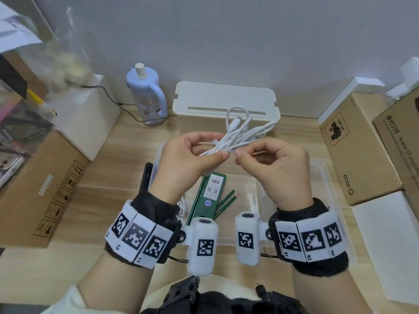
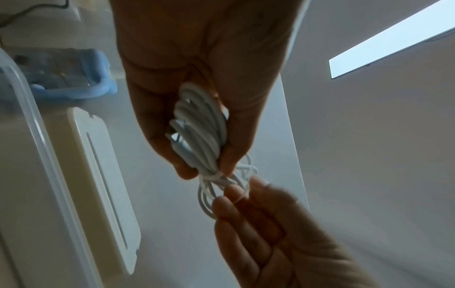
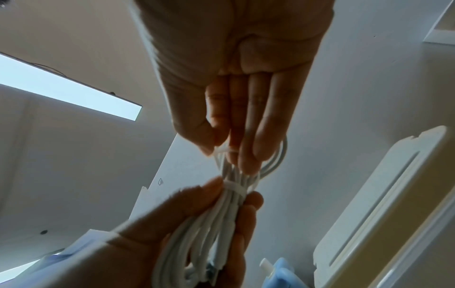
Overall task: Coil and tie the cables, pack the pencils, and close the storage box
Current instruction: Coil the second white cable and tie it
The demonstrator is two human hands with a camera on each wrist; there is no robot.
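We held the coiled white cable (image 1: 238,138) up over the table (image 1: 127,159), at about the middle of the head view. Our left hand (image 1: 183,164) gripped one end of the bundle, thumb and curled fingers (image 2: 182,167) closed round the strands. A thin white tie (image 3: 235,188) was wrapped across the bundle just beyond that grip — its free end was pinched between the thumb and fingertips of our right hand (image 1: 274,168), the other fingers loosely bent. The loops fanned out toward 1 o'clock, in front of the white box lid (image 1: 226,98) standing at 12 o'clock. Below our hands, toward 6 o'clock, a green pencil box (image 1: 209,196) and loose green pencils (image 1: 226,201) lay in the clear storage box (image 1: 326,191). A blue bottle (image 1: 147,94) stood at 11 o'clock; cardboard boxes (image 1: 358,148) sat at 3 o'clock.
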